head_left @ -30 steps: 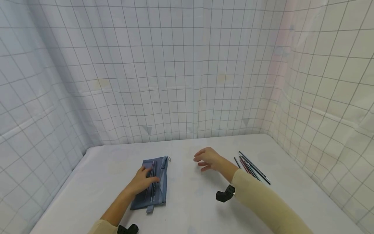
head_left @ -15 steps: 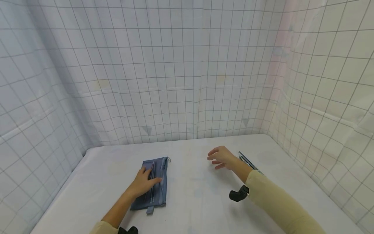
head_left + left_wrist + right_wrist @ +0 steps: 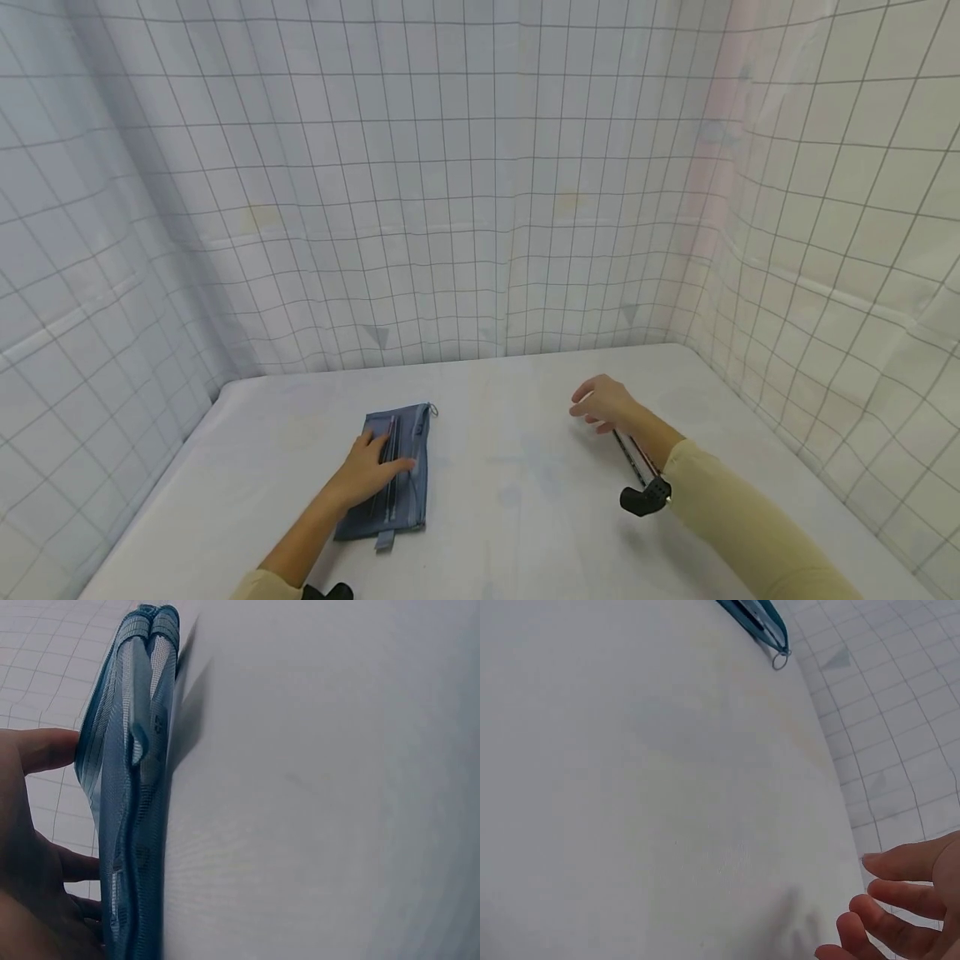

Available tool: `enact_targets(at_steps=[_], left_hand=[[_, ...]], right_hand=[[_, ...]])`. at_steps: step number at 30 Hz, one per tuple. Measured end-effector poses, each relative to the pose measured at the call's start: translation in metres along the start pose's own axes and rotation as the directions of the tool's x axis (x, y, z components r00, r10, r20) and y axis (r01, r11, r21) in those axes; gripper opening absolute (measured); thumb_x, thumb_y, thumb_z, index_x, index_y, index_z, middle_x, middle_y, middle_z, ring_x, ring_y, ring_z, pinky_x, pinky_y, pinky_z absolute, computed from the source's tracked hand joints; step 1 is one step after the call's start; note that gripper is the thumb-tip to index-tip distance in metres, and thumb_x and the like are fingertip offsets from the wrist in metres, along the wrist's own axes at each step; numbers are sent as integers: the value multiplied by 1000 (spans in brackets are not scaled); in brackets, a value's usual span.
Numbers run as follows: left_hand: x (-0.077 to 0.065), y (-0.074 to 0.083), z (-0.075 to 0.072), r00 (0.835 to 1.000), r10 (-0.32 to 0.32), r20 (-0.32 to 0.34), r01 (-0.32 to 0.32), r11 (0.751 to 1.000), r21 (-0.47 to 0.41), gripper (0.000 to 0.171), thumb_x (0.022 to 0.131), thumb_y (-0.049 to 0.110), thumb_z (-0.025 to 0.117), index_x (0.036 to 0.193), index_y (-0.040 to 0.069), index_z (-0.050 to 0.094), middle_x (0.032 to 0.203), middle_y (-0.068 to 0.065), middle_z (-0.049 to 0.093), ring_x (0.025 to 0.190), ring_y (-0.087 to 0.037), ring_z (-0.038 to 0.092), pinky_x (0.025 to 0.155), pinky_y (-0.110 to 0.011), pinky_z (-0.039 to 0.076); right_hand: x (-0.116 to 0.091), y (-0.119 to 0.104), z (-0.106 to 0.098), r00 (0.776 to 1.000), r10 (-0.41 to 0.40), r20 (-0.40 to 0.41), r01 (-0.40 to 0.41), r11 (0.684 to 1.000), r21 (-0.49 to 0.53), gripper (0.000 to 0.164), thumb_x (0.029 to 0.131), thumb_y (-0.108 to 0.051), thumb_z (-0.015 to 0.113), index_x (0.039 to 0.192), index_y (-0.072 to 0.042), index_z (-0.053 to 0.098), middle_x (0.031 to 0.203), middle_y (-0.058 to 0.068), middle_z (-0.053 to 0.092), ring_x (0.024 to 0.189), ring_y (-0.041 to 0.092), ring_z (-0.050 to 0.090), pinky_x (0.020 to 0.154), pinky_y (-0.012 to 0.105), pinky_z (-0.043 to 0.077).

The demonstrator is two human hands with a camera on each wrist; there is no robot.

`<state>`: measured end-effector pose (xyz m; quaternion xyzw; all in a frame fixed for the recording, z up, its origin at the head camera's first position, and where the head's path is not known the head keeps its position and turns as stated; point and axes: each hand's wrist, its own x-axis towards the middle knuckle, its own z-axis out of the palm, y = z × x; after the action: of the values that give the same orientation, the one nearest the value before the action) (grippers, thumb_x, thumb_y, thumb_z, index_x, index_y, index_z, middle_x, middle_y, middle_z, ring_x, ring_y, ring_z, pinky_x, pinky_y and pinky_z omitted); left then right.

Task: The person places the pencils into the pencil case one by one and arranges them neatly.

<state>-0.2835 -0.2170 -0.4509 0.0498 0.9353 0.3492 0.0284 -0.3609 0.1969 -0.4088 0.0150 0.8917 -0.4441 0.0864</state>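
Observation:
A blue mesh zip pouch [image 3: 417, 487] lies flat on the white table, its ring at the far right corner. Several slim pencils [image 3: 393, 433] show in or on it. My left hand [image 3: 366, 473] rests on the pouch with fingers spread; in the left wrist view its thumb and fingers touch the side of the pouch [image 3: 129, 817]. My right hand [image 3: 606, 402] holds nothing, fingers loosely bent, over the table at right. Beneath its wrist lie several pencils [image 3: 628, 458], mostly hidden by the arm. In the right wrist view, the right hand [image 3: 904, 904] is apart from the pouch.
White grid-patterned curtains [image 3: 420, 208] hang behind the table and along both sides. The table's back edge [image 3: 480, 358] runs close to the rear curtain. Each wrist wears a black camera mount, the right one [image 3: 647, 497] near the pencils.
My right hand has moved right, away from the pouch and over the pencils, covering more of them. The left hand has stayed on the pouch, its thumb shifting only slightly.

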Motion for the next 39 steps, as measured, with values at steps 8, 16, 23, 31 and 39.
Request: enact_targets(at_steps=[8, 16, 23, 31, 39], left_hand=[[1, -1, 0, 1000, -3, 7, 3, 1000, -10, 93, 94, 46, 69, 151, -17, 33, 158, -44, 15, 145, -62, 15, 112, -74, 21], [2, -1, -2, 1000, 0, 14, 0, 1000, 10, 97, 91, 49, 71, 151, -18, 33, 156, -46, 16, 144, -64, 16, 111, -75, 23], [3, -4, -1, 1000, -8, 25, 7, 1000, 11, 100, 91, 52, 71, 151, -18, 33, 157, -46, 16, 144, -64, 16, 111, -75, 22], [3, -4, -2, 1000, 4, 24, -4, 1000, 3, 97, 92, 49, 71, 151, -18, 33, 156, -46, 16, 144, -64, 17, 110, -75, 23], [1, -4, -1, 1000, 5, 22, -5, 1000, 10, 96, 93, 49, 71, 151, -18, 33, 156, -46, 16, 144, -63, 17, 110, -75, 24]], right_hand=[[-2, 21, -13, 995, -45, -89, 29, 984, -175, 30, 90, -12, 76, 115, 3, 69, 112, 20, 66, 81, 24, 65, 64, 34, 58], [2, 35, -17, 982, -141, -124, 75, 899, -432, 28, 85, -9, 75, 108, 7, 71, 105, 18, 72, 89, 32, 67, 76, 47, 57], [6, 45, -14, 972, -199, -128, 104, 845, -524, 21, 80, 1, 69, 100, 7, 73, 98, 18, 73, 91, 37, 69, 77, 52, 58], [6, 44, -12, 970, -203, -134, 103, 843, -528, 26, 80, 5, 64, 104, 6, 75, 104, 19, 74, 98, 41, 69, 81, 54, 57], [4, 49, -13, 968, -134, -211, 44, 923, -383, 25, 82, -4, 72, 106, 2, 76, 118, 23, 69, 100, 38, 67, 79, 49, 56]])
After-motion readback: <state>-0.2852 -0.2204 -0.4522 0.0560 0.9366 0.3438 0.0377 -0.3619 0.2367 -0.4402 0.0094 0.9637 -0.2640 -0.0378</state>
